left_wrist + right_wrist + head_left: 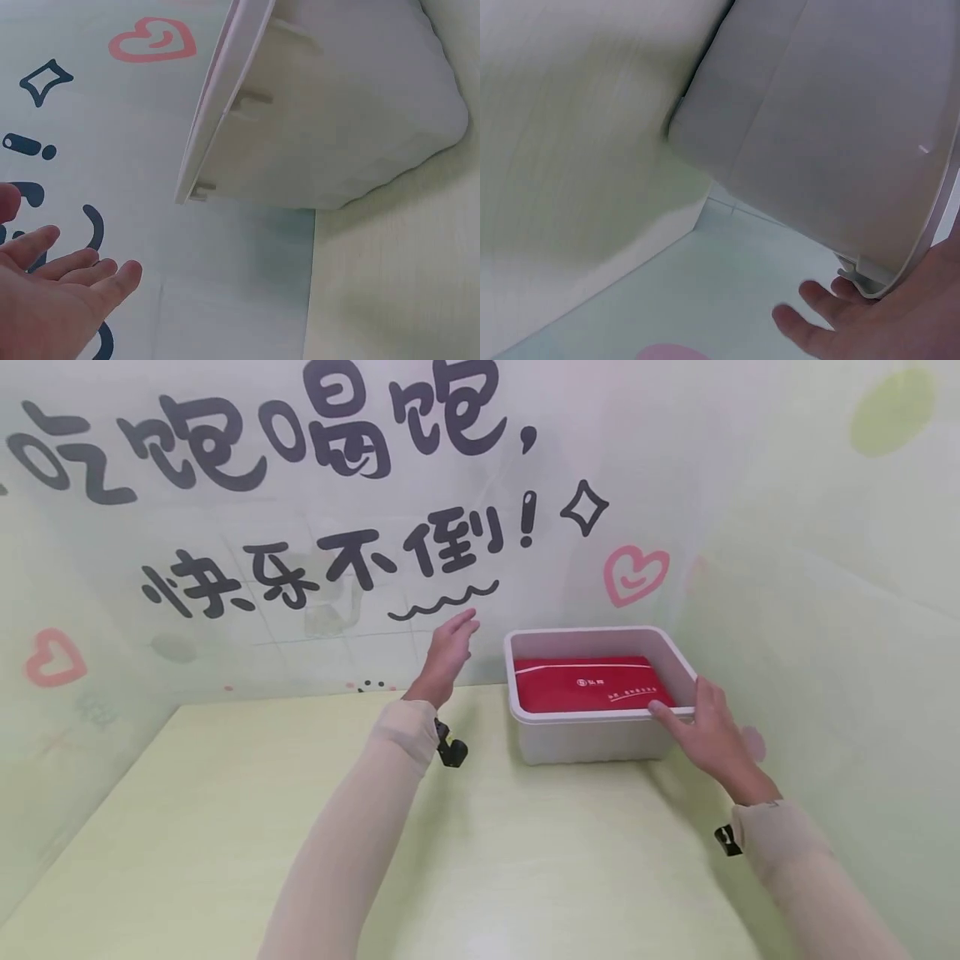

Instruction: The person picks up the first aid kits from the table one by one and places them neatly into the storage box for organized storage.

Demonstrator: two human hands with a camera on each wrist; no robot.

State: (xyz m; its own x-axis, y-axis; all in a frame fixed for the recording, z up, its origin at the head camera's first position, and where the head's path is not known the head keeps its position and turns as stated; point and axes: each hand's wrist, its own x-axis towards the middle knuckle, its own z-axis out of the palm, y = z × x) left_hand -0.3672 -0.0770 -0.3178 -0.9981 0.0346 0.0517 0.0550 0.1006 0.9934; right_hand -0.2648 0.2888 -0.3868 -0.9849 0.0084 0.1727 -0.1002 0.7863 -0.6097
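A white plastic storage bin (596,742) stands on the table near the back right corner. Inside it lies a flat red item (585,685) with a white line and small white lettering; its kind cannot be told. My right hand (711,727) holds the bin's rim at the near right corner, thumb over the front edge. In the right wrist view, the fingers (821,304) of that hand reach beneath the rim, outside the wall. To the left of the bin, apart from it, my left hand (448,653) hovers above the table with fingers extended and nothing in it.
The pale yellow-green table (300,827) meets a back wall (315,652) with large dark lettering and pink hearts. A right wall (840,635) rises close beside the bin. Black wrist cameras (452,750) sit at both cuffs.
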